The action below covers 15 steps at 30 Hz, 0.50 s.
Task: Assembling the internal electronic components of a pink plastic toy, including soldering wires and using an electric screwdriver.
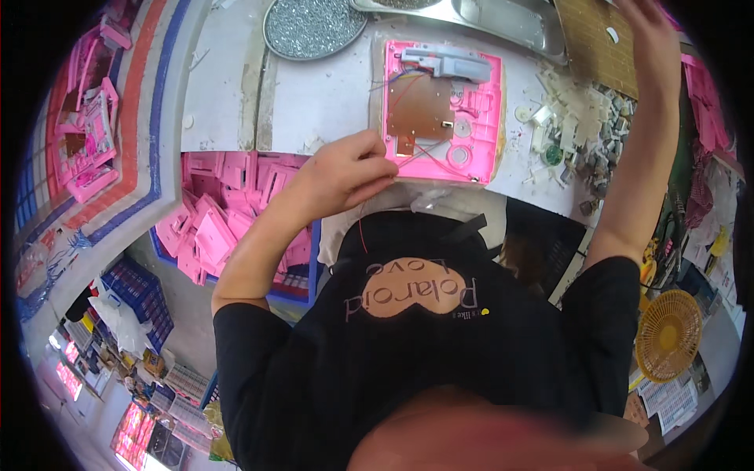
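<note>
While the left hand (342, 174) pinches thin red wires (416, 161), the right hand (648, 31) reaches up over the bench.

The wires run from the open pink plastic housing (481, 118) lying on the white worktable (314, 102), brown circuit board (416, 106) inside. Whether the right hand's grip is open or closed cannot be told. A bin of pink parts (228, 212) sits below the table edge.

Pink plastic housing (442, 110) with brown circuit board (419, 106), grey part (455, 63), red wires (424, 161); table (314, 102) white.
</note>
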Available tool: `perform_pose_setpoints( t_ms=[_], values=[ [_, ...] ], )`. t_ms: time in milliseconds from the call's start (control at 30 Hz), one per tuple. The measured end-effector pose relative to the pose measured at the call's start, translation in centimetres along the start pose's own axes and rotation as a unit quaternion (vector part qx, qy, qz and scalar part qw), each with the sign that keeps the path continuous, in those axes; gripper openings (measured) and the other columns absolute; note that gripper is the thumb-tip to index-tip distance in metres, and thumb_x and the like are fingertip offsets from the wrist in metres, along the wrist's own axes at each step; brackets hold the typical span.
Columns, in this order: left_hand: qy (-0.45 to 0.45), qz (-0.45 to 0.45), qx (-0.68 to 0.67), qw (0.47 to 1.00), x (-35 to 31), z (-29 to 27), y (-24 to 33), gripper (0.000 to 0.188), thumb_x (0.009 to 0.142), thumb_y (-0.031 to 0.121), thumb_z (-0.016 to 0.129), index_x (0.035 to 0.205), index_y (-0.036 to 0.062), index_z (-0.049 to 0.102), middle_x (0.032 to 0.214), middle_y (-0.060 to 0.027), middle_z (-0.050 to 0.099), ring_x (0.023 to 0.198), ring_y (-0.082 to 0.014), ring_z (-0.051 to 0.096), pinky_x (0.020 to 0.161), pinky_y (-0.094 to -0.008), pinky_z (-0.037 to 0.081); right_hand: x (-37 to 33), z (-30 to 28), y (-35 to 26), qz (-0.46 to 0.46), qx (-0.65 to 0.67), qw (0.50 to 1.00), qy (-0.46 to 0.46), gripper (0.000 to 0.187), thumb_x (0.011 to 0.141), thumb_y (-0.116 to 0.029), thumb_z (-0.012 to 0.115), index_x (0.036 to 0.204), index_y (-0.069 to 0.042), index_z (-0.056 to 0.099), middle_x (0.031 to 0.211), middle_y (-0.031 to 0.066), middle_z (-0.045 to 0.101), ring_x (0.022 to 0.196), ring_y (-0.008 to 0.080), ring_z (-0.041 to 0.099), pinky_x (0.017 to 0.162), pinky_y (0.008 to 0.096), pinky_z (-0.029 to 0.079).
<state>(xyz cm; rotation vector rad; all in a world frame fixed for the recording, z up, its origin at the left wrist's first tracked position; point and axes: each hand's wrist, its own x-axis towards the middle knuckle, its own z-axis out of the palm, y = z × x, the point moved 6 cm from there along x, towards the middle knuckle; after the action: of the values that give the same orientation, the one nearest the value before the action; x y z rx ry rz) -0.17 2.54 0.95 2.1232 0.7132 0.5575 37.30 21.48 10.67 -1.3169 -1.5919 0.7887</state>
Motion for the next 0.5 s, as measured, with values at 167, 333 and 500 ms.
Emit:
perform_pose_setpoints(
  t_ms=[167,333,500],
  values=[
    [-0.010,0.007,0.008,1.000,0.4,-0.1,-0.3,0.016,0.084,0.006,0.077,0.098,0.0063,0.070,0.089,-0.0098,0.058,0.077,-0.0287,0.062,0.066,-0.0382,0.052,-17.3,12.2,-3.2,-0.004,-0.033,0.967,-0.254,0.018,0.084,-0.012,0.078,0.101,-0.009,0.075,0.095,0.0055,0.073,0.094,0.0203,0.066,0.085,0.0356,0.051],
    [0.001,0.016,0.016,1.000,0.2,-0.1,-0.4,0.016,0.084,0.007,0.078,0.098,0.0071,0.070,0.089,-0.0095,0.059,0.077,-0.0284,0.063,0.066,-0.0381,0.052,-19.4,15.0,-4.6,-0.209,-0.224,0.933,-0.189,0.018,0.076,-0.017,0.081,0.091,-0.014,0.072,0.094,0.0004,0.070,0.094,0.0273,0.060,0.084,0.0415,0.047],
    [0.019,0.014,0.016,1.000,-0.1,0.0,-0.3,0.017,0.084,0.007,0.077,0.099,0.0075,0.071,0.090,-0.0089,0.059,0.078,-0.0281,0.063,0.066,-0.0379,0.052,-20.1,15.2,-3.9,-0.254,-0.212,0.922,-0.200,0.028,0.074,-0.014,0.084,0.099,-0.009,0.073,0.101,0.0030,0.071,0.095,0.0278,0.060,0.084,0.0396,0.047]
  ],
)
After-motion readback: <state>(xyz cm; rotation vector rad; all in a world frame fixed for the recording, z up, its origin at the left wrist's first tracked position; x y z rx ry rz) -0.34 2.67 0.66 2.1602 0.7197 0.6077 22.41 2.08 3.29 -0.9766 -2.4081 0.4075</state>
